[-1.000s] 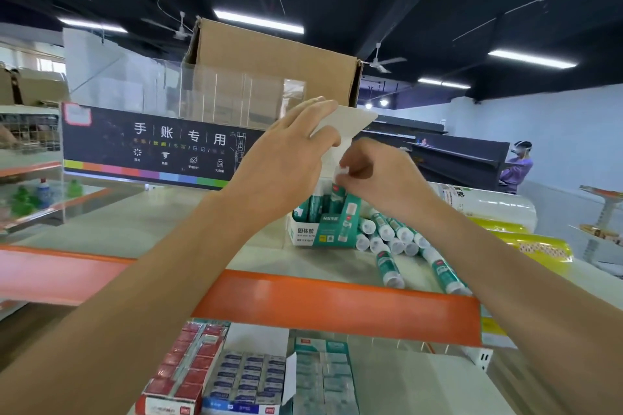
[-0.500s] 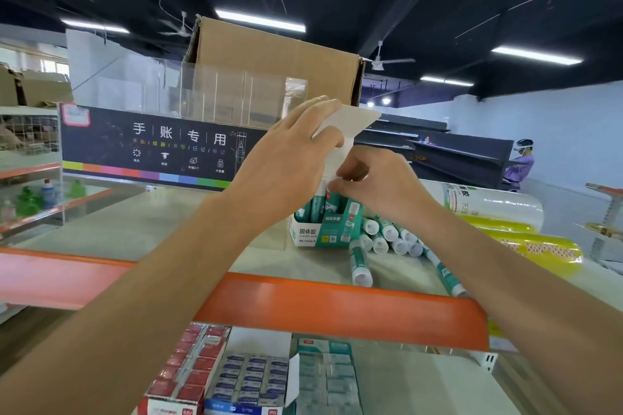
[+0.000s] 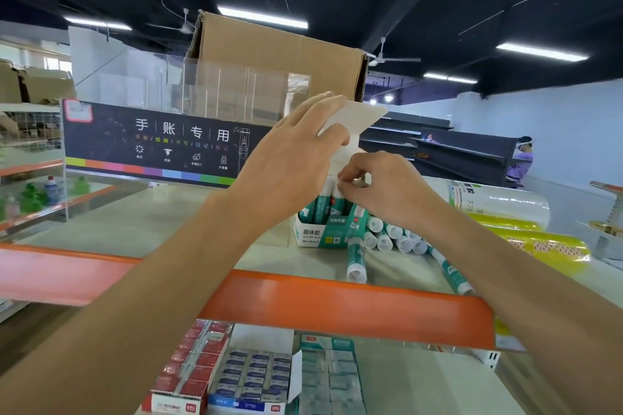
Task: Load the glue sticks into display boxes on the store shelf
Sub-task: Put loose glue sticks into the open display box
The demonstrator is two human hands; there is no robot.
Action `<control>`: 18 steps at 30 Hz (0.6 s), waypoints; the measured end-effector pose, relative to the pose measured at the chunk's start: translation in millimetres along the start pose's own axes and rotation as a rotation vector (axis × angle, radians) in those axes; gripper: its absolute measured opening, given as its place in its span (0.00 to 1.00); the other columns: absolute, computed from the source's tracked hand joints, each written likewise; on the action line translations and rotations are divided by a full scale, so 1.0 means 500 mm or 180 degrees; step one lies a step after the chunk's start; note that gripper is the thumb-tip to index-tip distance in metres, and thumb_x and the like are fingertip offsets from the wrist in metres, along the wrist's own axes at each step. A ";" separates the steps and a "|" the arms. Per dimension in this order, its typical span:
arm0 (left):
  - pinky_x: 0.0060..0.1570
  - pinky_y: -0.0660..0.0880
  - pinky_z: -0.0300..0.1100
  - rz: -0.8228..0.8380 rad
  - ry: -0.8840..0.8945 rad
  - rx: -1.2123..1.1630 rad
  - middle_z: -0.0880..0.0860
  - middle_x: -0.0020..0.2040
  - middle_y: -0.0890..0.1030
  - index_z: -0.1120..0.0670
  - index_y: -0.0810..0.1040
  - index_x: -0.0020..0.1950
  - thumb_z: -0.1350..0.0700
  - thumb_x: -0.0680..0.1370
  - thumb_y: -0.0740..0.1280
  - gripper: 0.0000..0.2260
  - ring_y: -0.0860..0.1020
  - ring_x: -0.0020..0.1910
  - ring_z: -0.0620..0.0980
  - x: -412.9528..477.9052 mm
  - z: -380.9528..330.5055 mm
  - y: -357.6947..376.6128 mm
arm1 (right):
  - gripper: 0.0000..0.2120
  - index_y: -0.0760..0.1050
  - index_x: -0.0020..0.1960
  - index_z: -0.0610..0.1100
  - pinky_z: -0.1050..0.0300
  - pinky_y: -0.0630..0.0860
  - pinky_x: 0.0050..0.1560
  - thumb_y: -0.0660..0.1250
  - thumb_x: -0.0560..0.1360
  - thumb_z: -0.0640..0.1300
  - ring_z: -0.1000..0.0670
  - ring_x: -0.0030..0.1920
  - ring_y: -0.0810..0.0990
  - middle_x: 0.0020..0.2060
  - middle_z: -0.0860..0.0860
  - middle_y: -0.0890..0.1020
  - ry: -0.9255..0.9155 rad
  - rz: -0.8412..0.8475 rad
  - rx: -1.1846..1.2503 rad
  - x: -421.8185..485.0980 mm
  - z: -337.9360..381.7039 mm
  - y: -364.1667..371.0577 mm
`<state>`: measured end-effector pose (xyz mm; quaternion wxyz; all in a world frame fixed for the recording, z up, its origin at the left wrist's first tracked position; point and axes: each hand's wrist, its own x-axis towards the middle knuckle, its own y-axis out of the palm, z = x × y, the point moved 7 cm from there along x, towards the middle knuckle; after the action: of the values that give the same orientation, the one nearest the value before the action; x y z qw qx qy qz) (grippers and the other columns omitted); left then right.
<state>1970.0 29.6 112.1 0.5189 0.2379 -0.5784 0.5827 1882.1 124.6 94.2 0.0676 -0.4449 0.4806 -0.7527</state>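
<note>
The left hand (image 3: 296, 158) pinches the white flap (image 3: 357, 118) of the box (image 3: 318, 234) upright, covering much of it. The right hand (image 3: 384, 189) curls over the box on the shelf (image 3: 337, 303), fingertips pinching a stick (image 3: 323, 205) standing inside, its cap mostly hidden. Loose sticks (image 3: 392, 239) lie just right of the box, partly behind the forearm, 1 nearer the shelf's edge.

Hands: two, left hand (image 3: 293, 162) and right hand (image 3: 391, 192). Upper shelf (image 3: 135, 222): one display box (image 3: 320, 236), about eight loose glue sticks (image 3: 355, 258), one cardboard carton (image 3: 279, 67), three wrapped rolls (image 3: 499, 202). Lower shelf (image 3: 421, 381): three open boxes (image 3: 256, 377). Background: one person (image 3: 522, 162).
</note>
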 end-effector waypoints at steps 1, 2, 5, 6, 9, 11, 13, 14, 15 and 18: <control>0.59 0.71 0.53 -0.0014 0.0008 -0.0004 0.62 0.66 0.71 0.62 0.77 0.48 0.72 0.70 0.64 0.10 0.66 0.68 0.59 0.000 -0.001 -0.001 | 0.07 0.80 0.49 0.46 0.57 0.72 0.47 0.66 0.75 0.48 0.52 0.48 0.77 0.47 0.52 0.82 -0.0030 0.0018 -0.0088 0.000 0.002 -0.002; 0.58 0.71 0.54 -0.0025 0.0022 -0.0004 0.63 0.66 0.71 0.62 0.77 0.48 0.72 0.70 0.64 0.10 0.66 0.68 0.60 0.001 -0.002 -0.002 | 0.08 0.80 0.50 0.47 0.58 0.70 0.46 0.66 0.75 0.49 0.52 0.48 0.77 0.48 0.52 0.82 -0.0050 0.0050 -0.0142 -0.001 0.003 -0.004; 0.58 0.72 0.55 0.0007 0.0016 -0.0002 0.63 0.66 0.71 0.62 0.77 0.49 0.72 0.70 0.64 0.10 0.66 0.68 0.60 -0.001 -0.002 -0.003 | 0.09 0.79 0.52 0.48 0.62 0.70 0.44 0.66 0.76 0.50 0.53 0.48 0.77 0.50 0.53 0.81 -0.0051 0.0165 0.0019 -0.007 -0.001 -0.010; 0.58 0.72 0.55 0.0023 0.0009 0.0007 0.63 0.66 0.71 0.62 0.78 0.49 0.72 0.70 0.64 0.10 0.66 0.68 0.60 -0.001 -0.001 -0.002 | 0.08 0.80 0.52 0.48 0.63 0.70 0.46 0.65 0.76 0.49 0.54 0.49 0.78 0.50 0.54 0.81 -0.0055 0.0145 0.0118 -0.011 -0.004 -0.013; 0.60 0.71 0.54 0.0043 0.0053 0.0057 0.63 0.65 0.71 0.62 0.78 0.48 0.72 0.70 0.65 0.10 0.67 0.68 0.60 -0.003 -0.007 0.001 | 0.09 0.79 0.55 0.48 0.61 0.71 0.54 0.64 0.76 0.47 0.55 0.53 0.77 0.52 0.54 0.81 -0.0086 -0.0115 0.0177 -0.025 -0.013 -0.027; 0.60 0.70 0.53 0.0038 0.0096 0.0082 0.64 0.65 0.72 0.63 0.78 0.48 0.72 0.70 0.65 0.10 0.67 0.67 0.61 -0.003 -0.014 0.001 | 0.10 0.79 0.56 0.49 0.61 0.72 0.53 0.64 0.76 0.46 0.55 0.51 0.77 0.51 0.54 0.80 -0.0124 -0.0270 0.0050 -0.032 -0.020 -0.035; 0.60 0.71 0.54 0.0046 0.0108 0.0085 0.64 0.65 0.71 0.63 0.78 0.48 0.72 0.70 0.65 0.10 0.67 0.67 0.61 -0.002 -0.017 0.000 | 0.08 0.80 0.53 0.48 0.67 0.70 0.48 0.65 0.76 0.45 0.58 0.45 0.76 0.47 0.55 0.80 -0.0223 -0.0419 -0.0050 -0.042 -0.017 -0.046; 0.60 0.71 0.54 0.0051 0.0093 0.0079 0.64 0.65 0.71 0.63 0.78 0.48 0.72 0.70 0.64 0.10 0.67 0.68 0.61 -0.003 -0.017 -0.001 | 0.06 0.80 0.50 0.47 0.71 0.67 0.45 0.65 0.76 0.45 0.60 0.42 0.74 0.45 0.55 0.79 -0.0285 -0.0499 -0.0090 -0.049 -0.011 -0.054; 0.60 0.70 0.54 0.0052 0.0073 0.0074 0.63 0.65 0.71 0.63 0.78 0.48 0.72 0.71 0.64 0.10 0.67 0.68 0.61 -0.004 -0.015 -0.001 | 0.04 0.80 0.47 0.46 0.72 0.66 0.42 0.66 0.76 0.44 0.60 0.38 0.73 0.42 0.55 0.78 -0.0326 -0.0536 -0.0129 -0.056 -0.004 -0.061; 0.62 0.69 0.52 0.0052 0.0030 0.0077 0.63 0.66 0.70 0.62 0.78 0.49 0.72 0.71 0.63 0.10 0.65 0.69 0.60 -0.007 -0.014 -0.001 | 0.09 0.79 0.43 0.46 0.63 0.70 0.38 0.66 0.76 0.50 0.58 0.35 0.75 0.36 0.56 0.79 -0.0074 0.0129 -0.0165 -0.074 0.005 -0.053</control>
<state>1973.9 34.7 108.0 0.5139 0.2367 -0.5708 0.5950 1914.7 156.4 93.1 0.0768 -0.4454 0.5080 -0.7332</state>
